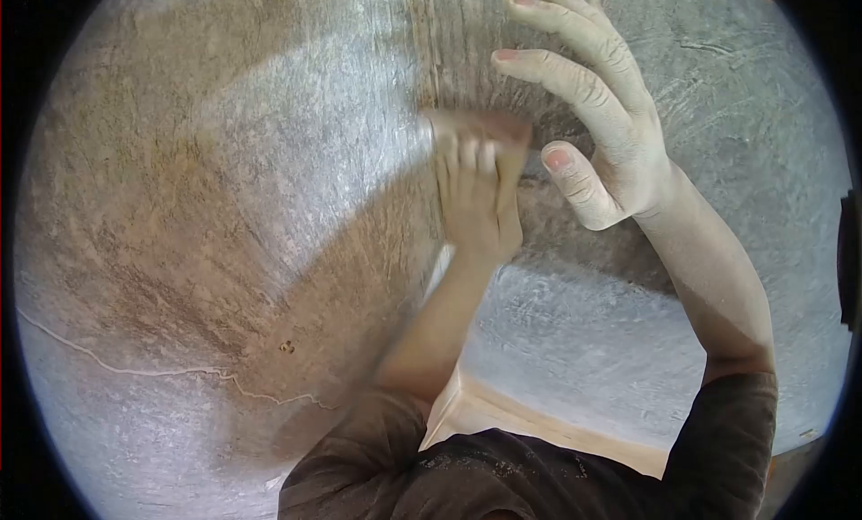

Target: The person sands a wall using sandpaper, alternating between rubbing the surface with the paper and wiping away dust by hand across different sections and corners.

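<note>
My left hand (476, 192) is closed round a flat reddish-brown block (480, 127), blurred by motion, which lies against the rough grey-brown wall (224, 206). The knuckles face me and the block's edge sticks out beyond the fingers. To the right, my right hand (597, 116) is raised nearer the camera, its fingers spread and slightly curled, dusted with pale powder. Nothing is in it. Streaks run over the wall around the block.
A thin pale crack (162, 372) crosses the lower left of the wall, with a small chipped spot (286, 347) above it. A light wooden edge (539, 417) runs behind my dark shirt. A dark object (848, 260) stands at the far right.
</note>
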`<control>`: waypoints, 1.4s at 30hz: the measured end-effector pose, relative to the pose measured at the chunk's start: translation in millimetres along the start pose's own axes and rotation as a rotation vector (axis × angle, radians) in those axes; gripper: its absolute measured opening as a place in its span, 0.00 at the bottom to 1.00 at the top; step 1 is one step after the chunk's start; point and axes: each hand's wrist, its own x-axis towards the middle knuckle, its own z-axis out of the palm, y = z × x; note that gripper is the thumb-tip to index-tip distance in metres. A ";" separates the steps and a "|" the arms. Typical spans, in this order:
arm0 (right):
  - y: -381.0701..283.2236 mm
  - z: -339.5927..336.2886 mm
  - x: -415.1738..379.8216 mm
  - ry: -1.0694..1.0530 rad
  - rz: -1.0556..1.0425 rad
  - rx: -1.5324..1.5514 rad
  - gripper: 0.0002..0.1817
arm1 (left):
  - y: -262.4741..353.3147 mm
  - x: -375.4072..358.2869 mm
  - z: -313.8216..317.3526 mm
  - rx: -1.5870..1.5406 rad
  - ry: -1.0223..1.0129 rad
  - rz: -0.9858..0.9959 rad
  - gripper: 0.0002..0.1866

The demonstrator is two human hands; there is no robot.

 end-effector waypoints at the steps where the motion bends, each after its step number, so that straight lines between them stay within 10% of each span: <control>1: -4.4 -4.2 2.8 -0.019 0.046 0.025 0.29 | 0.2 44.2 -1.5 -0.060 0.018 0.003 0.28; 5: -14.6 -10.9 5.5 -0.026 0.194 0.066 0.27 | -9.8 108.5 8.4 -0.104 0.078 0.173 0.30; 12: -14.3 -11.8 1.6 -0.074 0.180 0.055 0.32 | -11.4 -5.3 3.4 0.049 -0.061 0.090 0.29; 19: -15.3 -15.8 5.0 -0.063 0.154 0.064 0.30 | -23.8 158.8 17.5 0.022 0.055 0.328 0.30; 26: -17.0 -17.3 0.7 -0.068 0.122 0.052 0.29 | -2.9 -25.7 -2.8 0.096 -0.121 0.029 0.29; 34: -14.3 -16.2 3.9 -0.019 0.116 0.046 0.27 | -27.4 175.7 19.8 -0.033 0.183 0.322 0.28; 39: -19.1 -15.2 3.0 0.069 0.156 0.034 0.25 | 16.0 45.8 4.6 -0.298 -0.029 -0.066 0.27; 42: -16.3 -14.5 2.8 0.137 0.165 -0.003 0.22 | 19.2 -39.7 -15.2 0.083 -0.234 -0.016 0.29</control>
